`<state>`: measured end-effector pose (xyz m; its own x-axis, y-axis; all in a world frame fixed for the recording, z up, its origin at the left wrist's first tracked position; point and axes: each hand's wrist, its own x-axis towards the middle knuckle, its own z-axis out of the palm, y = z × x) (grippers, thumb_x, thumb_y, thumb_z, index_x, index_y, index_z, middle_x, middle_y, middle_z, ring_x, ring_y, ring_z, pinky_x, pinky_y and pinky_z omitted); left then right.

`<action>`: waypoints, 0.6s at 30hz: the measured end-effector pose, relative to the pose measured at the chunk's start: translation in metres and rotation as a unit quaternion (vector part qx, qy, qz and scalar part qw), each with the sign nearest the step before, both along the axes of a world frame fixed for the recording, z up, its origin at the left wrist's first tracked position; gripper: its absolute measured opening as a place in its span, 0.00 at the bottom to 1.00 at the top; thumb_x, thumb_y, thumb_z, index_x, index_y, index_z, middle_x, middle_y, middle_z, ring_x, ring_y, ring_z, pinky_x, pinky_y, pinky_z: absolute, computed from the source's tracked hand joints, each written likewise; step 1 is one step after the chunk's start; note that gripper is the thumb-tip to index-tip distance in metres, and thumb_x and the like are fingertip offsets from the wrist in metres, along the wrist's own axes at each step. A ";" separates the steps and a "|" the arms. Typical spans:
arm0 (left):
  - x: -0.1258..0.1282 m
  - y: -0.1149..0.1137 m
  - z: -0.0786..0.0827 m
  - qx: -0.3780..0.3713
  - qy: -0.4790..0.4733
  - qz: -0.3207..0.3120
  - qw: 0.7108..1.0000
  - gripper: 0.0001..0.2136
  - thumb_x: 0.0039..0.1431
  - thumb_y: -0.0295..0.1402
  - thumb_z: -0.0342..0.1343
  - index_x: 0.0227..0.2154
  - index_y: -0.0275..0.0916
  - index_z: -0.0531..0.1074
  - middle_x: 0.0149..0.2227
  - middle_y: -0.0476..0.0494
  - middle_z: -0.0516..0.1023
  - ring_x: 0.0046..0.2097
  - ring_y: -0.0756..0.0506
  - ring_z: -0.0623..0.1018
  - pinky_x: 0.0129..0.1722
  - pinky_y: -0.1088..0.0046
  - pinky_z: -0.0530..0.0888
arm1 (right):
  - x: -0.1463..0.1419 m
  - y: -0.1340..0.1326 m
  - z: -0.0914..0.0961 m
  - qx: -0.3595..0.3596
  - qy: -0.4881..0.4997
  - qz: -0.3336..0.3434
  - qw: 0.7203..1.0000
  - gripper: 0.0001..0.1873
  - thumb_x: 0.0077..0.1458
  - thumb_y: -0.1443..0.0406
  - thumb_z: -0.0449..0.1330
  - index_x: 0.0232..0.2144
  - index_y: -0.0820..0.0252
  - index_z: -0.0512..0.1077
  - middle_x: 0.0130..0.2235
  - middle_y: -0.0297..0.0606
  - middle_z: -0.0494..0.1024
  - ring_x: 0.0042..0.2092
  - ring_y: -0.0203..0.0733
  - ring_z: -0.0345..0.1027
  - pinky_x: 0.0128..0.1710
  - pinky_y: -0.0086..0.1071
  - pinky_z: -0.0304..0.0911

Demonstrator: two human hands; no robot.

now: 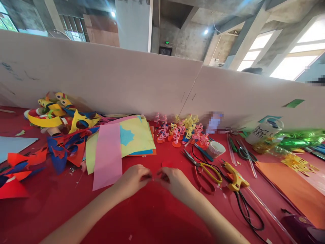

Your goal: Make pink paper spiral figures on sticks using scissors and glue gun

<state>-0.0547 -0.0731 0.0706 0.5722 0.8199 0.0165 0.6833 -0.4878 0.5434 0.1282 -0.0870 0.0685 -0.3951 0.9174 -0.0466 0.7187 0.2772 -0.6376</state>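
Two bare hands in our view, held close together over the red table [142,217], and that's where the action is. Our left hand [137,177] and right hand [170,177] both have curled fingers, tips drawn in narrow and nearly meeting. There might be something tiny and pale pinched between them, but it's too small and blurry for us to tell, so we won't swear to it. A little red piece [167,164] lies on the table just past the right hand's fingers, red on red, so it's easy to miss.

By the left hand we've got a pink sheet [108,156] lying across some pale yellow sheets [142,134], with a blue jagged cutout [127,135] on top of those. Farther left is a jumble of red and blue cutouts [61,152].

Straight ahead, near the white partition [114,81], sits a cluster of pink and yellow paper spirals [177,130], with a paper cup [216,149] just to their right. Nearest our right hand is a cutting tool [195,163] with one yellow and one red handle, then a yellow glue gun [236,179], and farther out some orange paper [291,186].
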 end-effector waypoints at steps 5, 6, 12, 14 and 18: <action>-0.001 0.001 -0.005 -0.008 -0.031 0.012 0.999 0.08 0.53 0.24 0.53 0.30 0.39 0.75 0.29 0.47 0.77 0.33 0.47 0.74 0.32 0.75 0.65 | 0.001 0.001 -0.008 -0.013 0.018 0.018 1.000 0.09 0.49 0.73 0.56 0.32 0.60 0.74 0.30 0.36 0.77 0.31 0.37 0.70 0.28 0.25 0.56; -0.001 0.002 -0.005 -0.003 -0.031 0.008 0.999 0.07 0.53 0.25 0.53 0.30 0.39 0.75 0.30 0.46 0.77 0.33 0.47 0.74 0.33 0.74 0.66 | 0.001 0.002 -0.009 -0.015 0.010 0.010 1.000 0.09 0.49 0.74 0.56 0.31 0.60 0.74 0.29 0.36 0.77 0.30 0.37 0.69 0.28 0.25 0.56; -0.003 0.004 -0.007 0.018 -0.012 -0.019 1.000 0.07 0.54 0.27 0.54 0.27 0.39 0.77 0.30 0.45 0.75 0.35 0.46 0.73 0.35 0.73 0.66 | 0.000 0.000 -0.009 0.066 -0.039 -0.008 0.997 0.04 0.48 0.71 0.59 0.26 0.60 0.73 0.31 0.37 0.72 0.35 0.39 0.66 0.34 0.28 0.58; -0.003 0.002 -0.006 0.021 -0.005 -0.007 1.000 0.07 0.54 0.26 0.53 0.27 0.39 0.77 0.31 0.45 0.71 0.35 0.46 0.72 0.34 0.73 0.66 | -0.002 -0.002 -0.010 0.060 -0.018 0.001 0.998 0.05 0.47 0.71 0.60 0.30 0.60 0.73 0.32 0.37 0.72 0.34 0.39 0.66 0.34 0.27 0.58; 0.001 -0.003 -0.002 0.023 0.005 0.008 1.000 0.10 0.55 0.25 0.50 0.27 0.38 0.76 0.30 0.47 0.66 0.34 0.47 0.70 0.32 0.75 0.65 | -0.006 -0.004 -0.014 0.047 0.004 0.009 0.999 0.08 0.50 0.75 0.56 0.31 0.60 0.72 0.28 0.34 0.71 0.30 0.35 0.65 0.30 0.26 0.57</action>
<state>-0.0539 -0.0756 0.0686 0.5588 0.8278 0.0495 0.6967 -0.5010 0.5134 0.1222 -0.0907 0.0550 -0.4112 0.9106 0.0423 0.7076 0.3481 -0.6149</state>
